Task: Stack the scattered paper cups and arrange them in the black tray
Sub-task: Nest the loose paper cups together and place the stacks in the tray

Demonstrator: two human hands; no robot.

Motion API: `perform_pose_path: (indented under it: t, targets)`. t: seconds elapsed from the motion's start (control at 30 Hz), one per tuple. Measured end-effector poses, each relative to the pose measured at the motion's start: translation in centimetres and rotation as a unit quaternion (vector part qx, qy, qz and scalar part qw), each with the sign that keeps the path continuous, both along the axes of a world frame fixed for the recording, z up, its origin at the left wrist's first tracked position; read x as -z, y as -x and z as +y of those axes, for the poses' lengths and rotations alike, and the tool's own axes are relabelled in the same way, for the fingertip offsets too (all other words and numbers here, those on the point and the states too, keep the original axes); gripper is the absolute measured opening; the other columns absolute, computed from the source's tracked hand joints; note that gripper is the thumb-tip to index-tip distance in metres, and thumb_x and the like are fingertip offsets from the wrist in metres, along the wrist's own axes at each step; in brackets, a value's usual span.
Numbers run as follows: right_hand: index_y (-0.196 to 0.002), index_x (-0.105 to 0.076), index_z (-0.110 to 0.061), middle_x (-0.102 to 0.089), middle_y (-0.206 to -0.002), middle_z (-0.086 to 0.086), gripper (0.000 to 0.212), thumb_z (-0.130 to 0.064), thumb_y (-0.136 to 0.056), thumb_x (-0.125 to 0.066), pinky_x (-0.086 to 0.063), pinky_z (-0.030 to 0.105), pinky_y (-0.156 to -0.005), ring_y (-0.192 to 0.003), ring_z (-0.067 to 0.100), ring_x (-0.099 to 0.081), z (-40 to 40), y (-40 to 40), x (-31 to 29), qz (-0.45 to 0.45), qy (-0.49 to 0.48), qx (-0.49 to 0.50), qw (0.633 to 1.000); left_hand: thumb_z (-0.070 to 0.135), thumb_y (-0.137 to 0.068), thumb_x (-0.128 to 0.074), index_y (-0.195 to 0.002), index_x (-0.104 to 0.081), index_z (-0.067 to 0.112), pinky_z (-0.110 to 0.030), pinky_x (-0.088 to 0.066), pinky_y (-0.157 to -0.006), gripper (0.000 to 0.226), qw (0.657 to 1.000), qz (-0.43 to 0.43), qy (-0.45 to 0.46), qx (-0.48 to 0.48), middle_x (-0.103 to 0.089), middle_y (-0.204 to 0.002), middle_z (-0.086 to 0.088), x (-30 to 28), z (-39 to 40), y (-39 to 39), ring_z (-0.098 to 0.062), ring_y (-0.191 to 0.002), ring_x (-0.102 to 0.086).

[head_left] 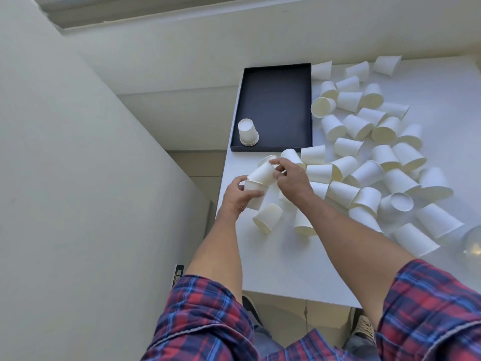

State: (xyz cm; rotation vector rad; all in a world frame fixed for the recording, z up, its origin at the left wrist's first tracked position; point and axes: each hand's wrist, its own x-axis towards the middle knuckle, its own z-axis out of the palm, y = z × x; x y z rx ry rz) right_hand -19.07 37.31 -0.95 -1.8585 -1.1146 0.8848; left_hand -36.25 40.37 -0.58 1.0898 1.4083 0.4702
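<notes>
A white desk [299,269] stands against a pale wall [182,43] with a stepped ledge running along it. A second pale wall [65,178] slants down the left side. At the top edge sits a grey window frame [109,9] — daylight falls soft and even. Below the desk's near edge, tiled floor [312,316] shows.
</notes>
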Motion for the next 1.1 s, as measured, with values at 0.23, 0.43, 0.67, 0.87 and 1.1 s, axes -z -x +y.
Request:
perform_pose_path:
  t: [0.23,0.43,0.67,0.87,1.1]
  targets:
    - [-0.118,-0.067,-0.029,-0.059,-0.086,-0.009,0.03,-0.012,-0.098,-0.054,-0.046,0.023,-0.066,-0.076,0.015,-0.059,-1.0,-0.9,-0.2,0.017,0.034,-0.034,0.999,0.03,-0.07,-0.089,-0.129,-0.063,0.023,-0.034,-0.059,-0.066,0.065,0.991,-0.079,0.056,-0.088,-0.071,-0.114,-0.01,-0.2,0.1,0.1,-0.024,-0.086,-0.068]
    - [-0.109,-0.071,-0.028,-0.063,-0.073,0.004,0.03,-0.006,-0.094,-0.056,-0.054,0.037,-0.074,-0.064,0.014,-0.06,-1.8,-1.2,0.1,0.13,0.036,-0.096,0.986,0.04,-0.073,-0.082,-0.126,-0.069,0.02,-0.026,-0.056,-0.06,0.058,0.986,-0.123,0.116,0.015,-0.076,-0.115,-0.015,-1.0,-0.6,-0.3,-0.036,-0.097,-0.076]
    - [-0.118,-0.068,-0.023,-0.067,-0.088,0.001,0.022,-0.025,-0.098,-0.06,-0.051,0.03,-0.073,-0.073,0.017,-0.066,-2.7,-0.7,0.4,0.073,0.067,-0.134,0.986,0.026,-0.08,-0.079,-0.13,-0.06,0.021,-0.026,-0.046,-0.051,0.054,0.993,-0.081,0.087,-0.008,-0.073,-0.117,-0.019,-0.2,-0.9,-0.6,-0.034,-0.07,-0.073]
    - [-0.129,-0.059,-0.022,-0.055,-0.123,-0.006,0.072,-0.074,-0.079,-0.064,-0.049,0.037,-0.084,-0.108,0.019,-0.06,-4.7,1.2,1.5,-0.202,0.143,-0.234,0.94,0.022,-0.083,-0.082,-0.128,-0.052,0.022,-0.03,-0.055,-0.059,0.055,0.992,-0.034,0.04,-0.115,-0.063,-0.121,-0.009,1.9,-1.3,0.4,-0.034,-0.072,-0.074]
    - [-0.129,-0.056,-0.018,-0.051,-0.126,0.001,0.052,-0.056,-0.092,-0.054,-0.054,0.042,-0.079,-0.11,0.029,-0.061,-6.0,2.4,3.0,-0.391,0.133,-0.348,0.842,0.024,-0.073,-0.087,-0.133,-0.047,0.023,-0.052,-0.059,-0.089,0.072,0.993,0.012,0.035,-0.109,-0.057,-0.125,-0.009,2.7,-1.3,1.6,-0.04,-0.112,-0.067]
